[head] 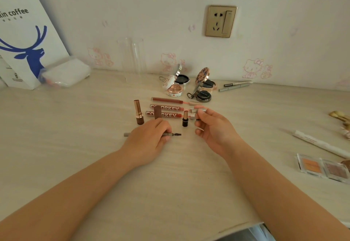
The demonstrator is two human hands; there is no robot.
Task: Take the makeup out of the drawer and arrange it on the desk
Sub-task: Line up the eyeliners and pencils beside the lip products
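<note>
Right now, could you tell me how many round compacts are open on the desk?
3, clustered near the wall: the white floral compact on the left, the dark-lidded compact behind and to the right, and the gunmetal compact in front of that one. None seem hidden.

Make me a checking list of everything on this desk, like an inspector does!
Surface: pale wood-grain desk, bare in front.
Job's things: brow pencil with a spoolie tip; two upright lipsticks, one uncapped; three lip gloss tubes lying in a row; three open compacts near the wall; two pens; eyeshadow palettes and a white tube at right.
Clutter: coffee paper bag, plastic packet, clear acrylic stand.
Grippers: left hand grips the brow pencil; right hand pinches a small silver cap.
Cables: nothing seen.
Surroundings: cartoon-cat wallpaper, gold wall socket.
</note>
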